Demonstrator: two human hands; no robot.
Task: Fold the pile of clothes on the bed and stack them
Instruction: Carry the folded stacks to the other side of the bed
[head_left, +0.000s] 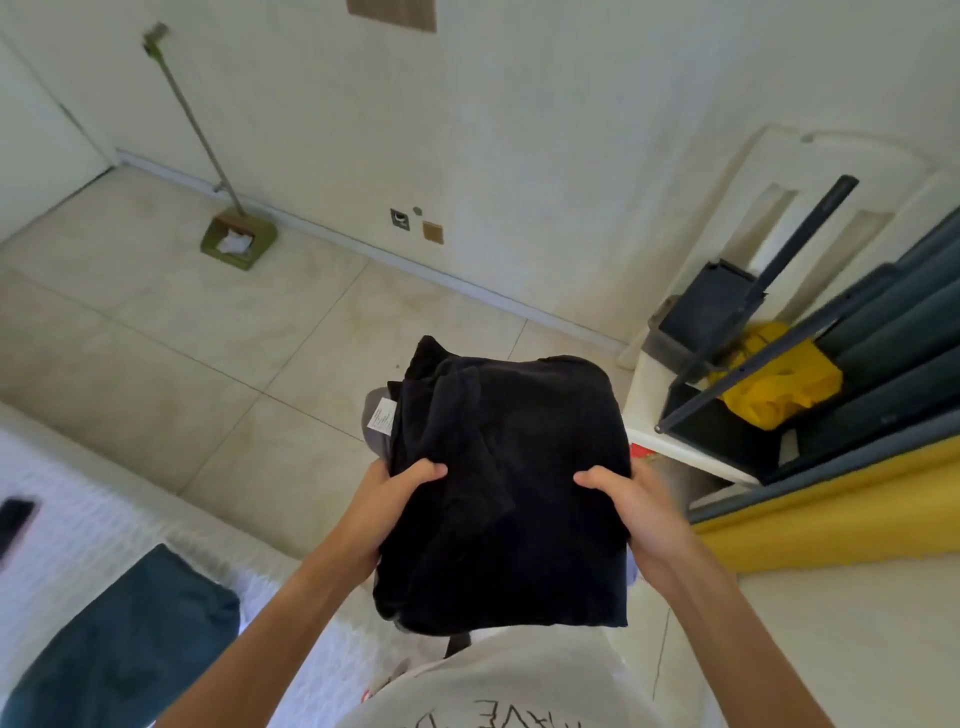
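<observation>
I hold a stack of folded clothes (511, 467) in front of my chest, above the tiled floor. A black garment lies on top; a grey one with a white label (380, 417) peeks out at the left underneath. My left hand (397, 499) grips the stack's left side with the thumb on top. On the right side my right hand (631, 506) grips it the same way. The bed (98, 519) with its white fuzzy cover is at the lower left, and a dark teal garment (135, 639) lies on it.
A green long-handled dustpan (236, 239) leans on the far wall. At the right stand a white shelf (691, 447) with a dark dustpan and a yellow bag (774, 379), plus teal and yellow curtains (883, 415). A dark phone (15, 522) lies on the bed's left edge.
</observation>
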